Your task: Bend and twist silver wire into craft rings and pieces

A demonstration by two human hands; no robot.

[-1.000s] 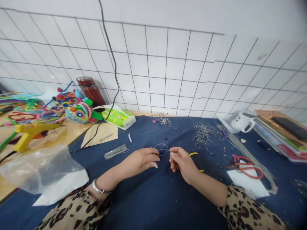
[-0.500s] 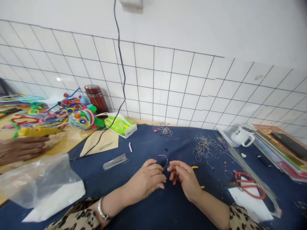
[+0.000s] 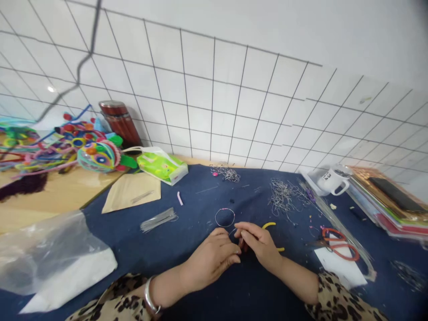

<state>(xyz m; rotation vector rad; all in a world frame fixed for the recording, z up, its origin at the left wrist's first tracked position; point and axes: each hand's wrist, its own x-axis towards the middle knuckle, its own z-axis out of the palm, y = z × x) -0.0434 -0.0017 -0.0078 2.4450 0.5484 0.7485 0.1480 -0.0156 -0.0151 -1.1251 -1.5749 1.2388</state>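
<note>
A thin wire ring [image 3: 225, 226] with several pink beads lies on the dark blue cloth [image 3: 197, 238], just beyond my fingertips. My left hand [image 3: 216, 256] is closed, palm down, its fingers pressed together, and whatever they may hold is hidden. Close beside it, my right hand [image 3: 261, 244] pinches a short length of thin wire [image 3: 232, 231] between thumb and forefinger. The two hands nearly touch at the fingertips. Yellow-handled pliers [image 3: 269, 224] lie partly hidden beneath my right hand.
Tangled wire [image 3: 284, 196], red-handled scissors [image 3: 341, 243] and a white mug [image 3: 334, 180] are to the right. Left are a bundle of straight wires [image 3: 158, 220], a plastic bag [image 3: 56, 249], a green tissue pack [image 3: 160, 165], a brown envelope [image 3: 129, 191] and colourful crafts [image 3: 100, 156].
The view has shifted, and the other person's hand at the left has left it. My hands have come closer together and drawn back from the ring, which now shows whole.
</note>
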